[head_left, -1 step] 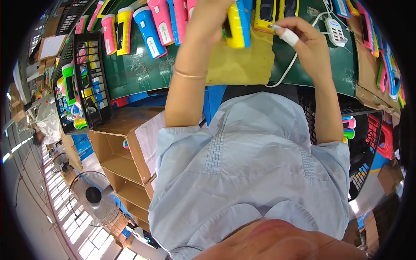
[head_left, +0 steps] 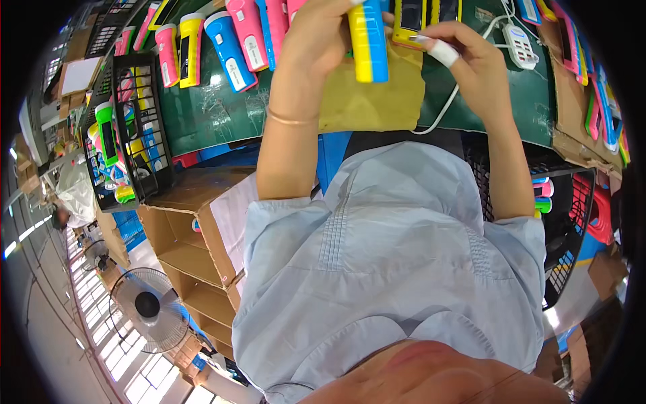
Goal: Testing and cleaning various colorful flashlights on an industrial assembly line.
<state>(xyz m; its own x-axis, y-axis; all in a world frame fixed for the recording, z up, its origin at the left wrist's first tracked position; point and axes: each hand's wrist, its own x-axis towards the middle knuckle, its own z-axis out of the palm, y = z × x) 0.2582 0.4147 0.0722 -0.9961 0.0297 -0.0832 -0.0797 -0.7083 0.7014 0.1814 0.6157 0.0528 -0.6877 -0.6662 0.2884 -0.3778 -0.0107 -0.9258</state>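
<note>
My left hand [head_left: 321,35], partly cut off by the top edge, is closed on a yellow and blue flashlight [head_left: 369,47]. This flashlight hangs nearly upright over a yellow-brown sheet [head_left: 377,101] on the green table. My right hand [head_left: 471,60] has white tape round one finger. Its thumb and finger are pinched together beside the flashlight, near the end of a yellow flashlight with a dark panel [head_left: 409,20]. A small pale tip shows at the pinch; what it is I cannot make out.
Pink, yellow and blue flashlights [head_left: 231,54] stand in a row on the green table [head_left: 222,121]. A white multi-port charger [head_left: 521,48] with a white cable [head_left: 444,111] is at the right. Black crates [head_left: 138,128] flank the table, and a cardboard shelf [head_left: 188,236] stands lower left.
The flashlight in my left hand has turned, showing more of its blue side, and now hangs straighter. My right hand has shifted slightly left and up.
</note>
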